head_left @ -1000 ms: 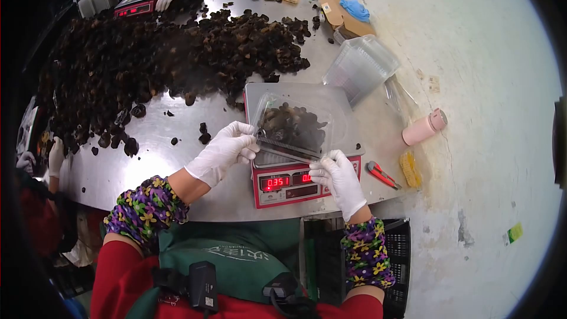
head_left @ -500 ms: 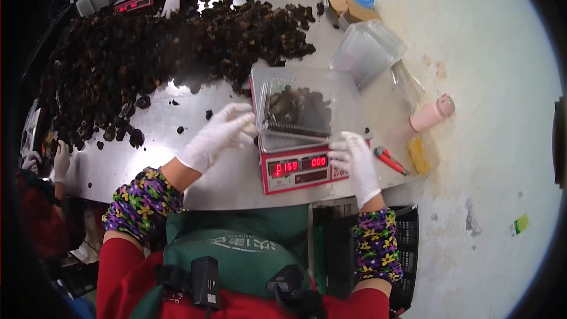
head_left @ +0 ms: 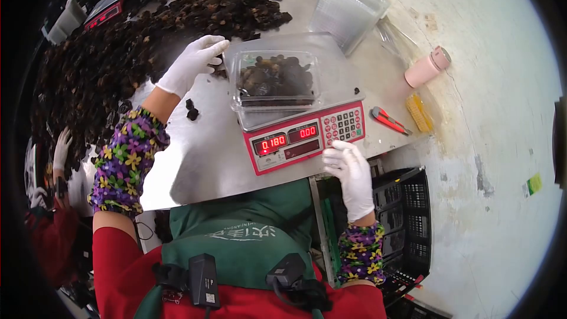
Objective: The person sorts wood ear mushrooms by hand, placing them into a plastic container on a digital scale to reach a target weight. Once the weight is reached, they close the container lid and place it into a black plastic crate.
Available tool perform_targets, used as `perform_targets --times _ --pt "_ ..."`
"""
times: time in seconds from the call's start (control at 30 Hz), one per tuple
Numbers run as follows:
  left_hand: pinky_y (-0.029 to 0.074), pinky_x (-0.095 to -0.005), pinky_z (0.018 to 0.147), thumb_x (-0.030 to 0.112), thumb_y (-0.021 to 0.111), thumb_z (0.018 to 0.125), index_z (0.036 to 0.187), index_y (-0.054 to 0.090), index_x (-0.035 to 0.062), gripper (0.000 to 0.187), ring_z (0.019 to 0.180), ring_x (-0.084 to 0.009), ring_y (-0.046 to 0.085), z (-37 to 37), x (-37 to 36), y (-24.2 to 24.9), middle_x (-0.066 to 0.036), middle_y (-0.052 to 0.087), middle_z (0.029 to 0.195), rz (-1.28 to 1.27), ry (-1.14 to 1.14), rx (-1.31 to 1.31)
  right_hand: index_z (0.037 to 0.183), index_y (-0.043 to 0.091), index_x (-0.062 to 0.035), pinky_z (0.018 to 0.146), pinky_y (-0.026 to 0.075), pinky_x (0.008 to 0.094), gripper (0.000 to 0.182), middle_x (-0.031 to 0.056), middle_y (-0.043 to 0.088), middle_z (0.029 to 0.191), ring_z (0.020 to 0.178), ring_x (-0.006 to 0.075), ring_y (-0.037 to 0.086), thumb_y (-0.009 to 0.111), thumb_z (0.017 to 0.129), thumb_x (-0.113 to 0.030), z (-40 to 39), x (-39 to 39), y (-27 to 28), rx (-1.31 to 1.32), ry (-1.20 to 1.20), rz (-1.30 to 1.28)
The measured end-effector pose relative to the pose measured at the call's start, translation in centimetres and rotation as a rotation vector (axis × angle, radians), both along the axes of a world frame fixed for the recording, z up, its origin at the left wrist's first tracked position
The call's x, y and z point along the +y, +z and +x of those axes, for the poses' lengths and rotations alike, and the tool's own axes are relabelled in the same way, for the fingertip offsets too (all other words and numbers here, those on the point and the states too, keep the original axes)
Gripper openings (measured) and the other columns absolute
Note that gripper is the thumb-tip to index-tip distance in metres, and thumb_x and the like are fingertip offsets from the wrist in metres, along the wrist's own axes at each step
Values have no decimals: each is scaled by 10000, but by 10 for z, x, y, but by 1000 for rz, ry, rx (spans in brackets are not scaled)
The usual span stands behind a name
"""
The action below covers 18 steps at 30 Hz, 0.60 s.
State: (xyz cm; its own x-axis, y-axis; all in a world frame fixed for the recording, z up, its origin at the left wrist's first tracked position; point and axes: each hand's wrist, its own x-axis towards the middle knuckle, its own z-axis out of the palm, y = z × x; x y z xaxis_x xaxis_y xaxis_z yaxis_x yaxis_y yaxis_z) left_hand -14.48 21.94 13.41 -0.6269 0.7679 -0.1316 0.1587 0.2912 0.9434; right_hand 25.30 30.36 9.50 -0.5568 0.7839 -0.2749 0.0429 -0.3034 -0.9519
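A clear plastic box (head_left: 275,103) with dark brown, mushroom-like pieces (head_left: 276,75) in it rests on the plate of a red digital scale (head_left: 307,136). The scale's red display reads 0.180 and 0.00. My left hand (head_left: 192,68), in a white glove, is raised at the box's upper left, close to the big pile (head_left: 136,53) of the same dark pieces. Its fingers are stretched out with the thumb apart, and I see nothing held. My gloved right hand (head_left: 349,180) hovers by the scale's keypad at the front edge, fingers loosely bent, nothing visible in them.
Stacked clear boxes (head_left: 348,12) stand behind the scale. To the right are a pink bottle (head_left: 428,67), a red utility knife (head_left: 390,121) and a yellow sponge-like block (head_left: 419,113). Another person's gloved hand (head_left: 62,149) is at left. Black crates (head_left: 407,212) sit below the table.
My left hand has moved up and away from the body, past the box's left side. My right hand has drawn back from the box. The reading rose from 0.159 to 0.180.
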Motion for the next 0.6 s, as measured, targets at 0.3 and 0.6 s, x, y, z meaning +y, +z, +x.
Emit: perform_targets --times 0.3,0.6 --pt "390 -204 611 208 606 1014 1149 667 13 245 722 -27 497 72 0 -10 67 572 843 -14 -266 -123 1524 318 -54 986 504 445 717 97 513 1395 1251 194 529 636 993 -415 -60 -25 -5 435 69 -276" --pt "479 -267 905 180 617 1011 1433 491 18 470 939 -104 569 198 -40 20 -30 568 1160 91 -498 -74 1370 527 8 1067 447 348 446 91 616 1298 1173 188 594 544 1010 -256 66 -7 -19 424 -422 -76"
